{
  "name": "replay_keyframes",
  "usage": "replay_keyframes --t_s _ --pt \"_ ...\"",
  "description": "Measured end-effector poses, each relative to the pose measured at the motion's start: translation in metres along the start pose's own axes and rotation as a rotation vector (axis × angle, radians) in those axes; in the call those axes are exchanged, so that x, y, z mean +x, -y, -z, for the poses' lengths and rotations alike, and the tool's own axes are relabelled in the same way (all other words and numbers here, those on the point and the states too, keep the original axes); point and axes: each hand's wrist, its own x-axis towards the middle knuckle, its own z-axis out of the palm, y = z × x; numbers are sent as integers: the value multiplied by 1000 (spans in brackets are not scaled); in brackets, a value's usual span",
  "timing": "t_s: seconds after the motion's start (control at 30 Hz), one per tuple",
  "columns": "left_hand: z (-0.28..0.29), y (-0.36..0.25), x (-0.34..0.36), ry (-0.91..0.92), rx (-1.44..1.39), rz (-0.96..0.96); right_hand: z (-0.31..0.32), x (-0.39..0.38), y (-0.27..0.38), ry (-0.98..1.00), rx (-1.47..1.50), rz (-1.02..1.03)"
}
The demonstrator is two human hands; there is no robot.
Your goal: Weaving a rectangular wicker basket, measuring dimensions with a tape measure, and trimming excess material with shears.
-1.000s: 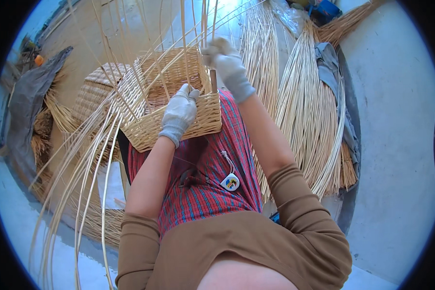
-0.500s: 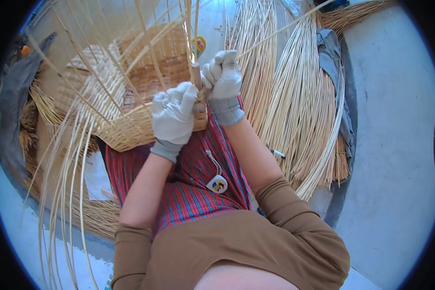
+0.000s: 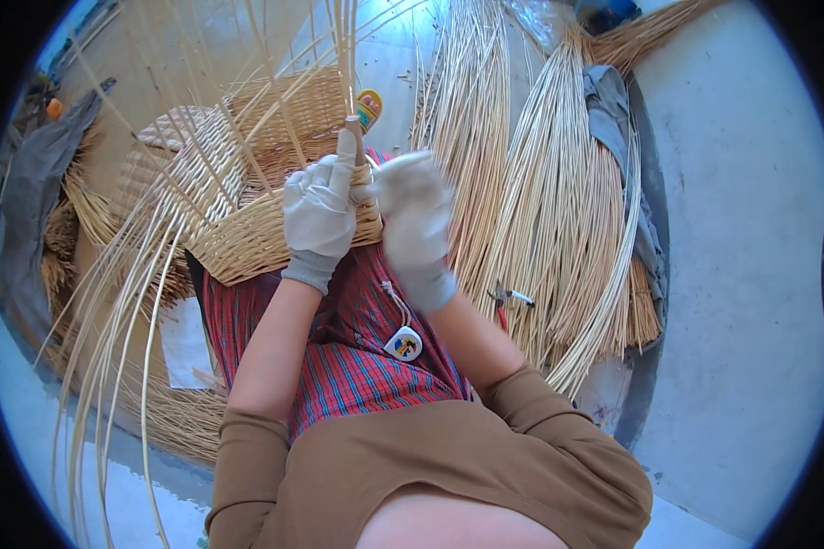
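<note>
A half-woven wicker basket (image 3: 261, 240) rests on my lap, its long upright stakes rising from the walls. My left hand (image 3: 320, 203), in a white glove, grips the basket's near right corner, index finger stretched up along a thick corner post (image 3: 353, 139). Close by on the right, my right hand (image 3: 417, 215), also gloved, is smeared by motion beside that corner. Its fingers cannot be read, nor whether a weaving strand is in them. Loose pale strands (image 3: 146, 320) trail down from the basket's left side.
Large bundles of pale rods (image 3: 554, 210) lie to the right, with a grey cloth (image 3: 604, 101) over part of them. A red-handled tool (image 3: 502, 311) lies near them. A round white tag (image 3: 403, 343) lies on my striped red apron (image 3: 357, 375). More rods (image 3: 178, 416) lie at lower left.
My right hand has dropped from high beside the post, and the rod it pulled to the upper right no longer shows. My left index finger now points up along the post.
</note>
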Motion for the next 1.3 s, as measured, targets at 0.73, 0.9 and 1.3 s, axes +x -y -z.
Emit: replay_keyframes --t_s 0.73,0.9,1.3 --pt "11 -38 117 36 -710 -146 14 35 -64 173 -1248 300" --pt "60 37 -37 -97 -132 54 26 53 -82 86 -1156 332" --pt "83 108 -138 -11 -101 573 -53 -11 -9 166 -854 220"
